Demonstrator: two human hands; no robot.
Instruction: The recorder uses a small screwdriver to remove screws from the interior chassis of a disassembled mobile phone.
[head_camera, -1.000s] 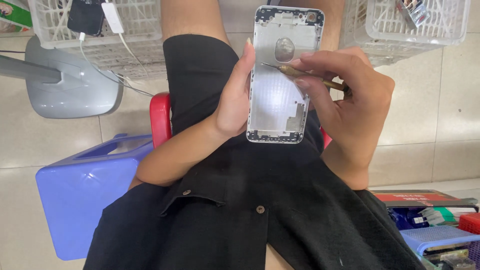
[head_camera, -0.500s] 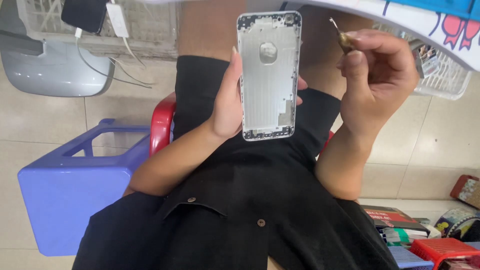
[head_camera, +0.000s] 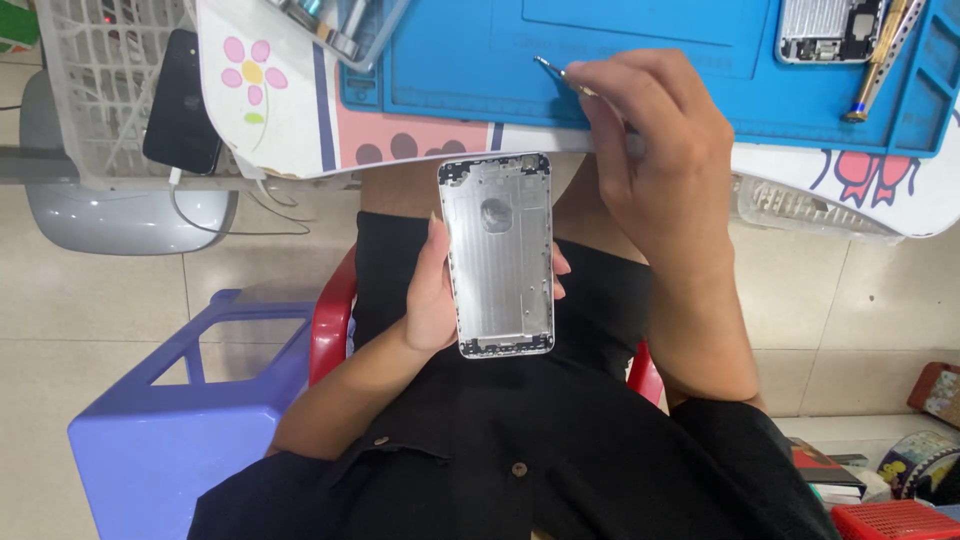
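Observation:
My left hand (head_camera: 430, 295) grips an empty silver phone housing (head_camera: 497, 255) by its long edges, inner side up, over my lap. My right hand (head_camera: 655, 160) is raised above it at the table's near edge and pinches thin metal tweezers (head_camera: 556, 73), whose tip points left over the blue work mat (head_camera: 600, 50). The two hands are apart. On the mat's far right lies another opened phone body (head_camera: 828, 30) with a brass-tipped screwdriver (head_camera: 878, 60) beside it.
A clear tray of tools (head_camera: 335, 25) sits at the mat's left. A white basket with a black phone (head_camera: 182, 100) and cables stands at the left, above a grey base (head_camera: 120, 215). A blue plastic stool (head_camera: 170, 420) is at my left; boxes and a red basket (head_camera: 895, 520) lie lower right.
My view has tilted up to take in the table and blue mat. My right hand has lifted the tweezers off the housing and carried them over the mat. The left hand has kept hold of the housing.

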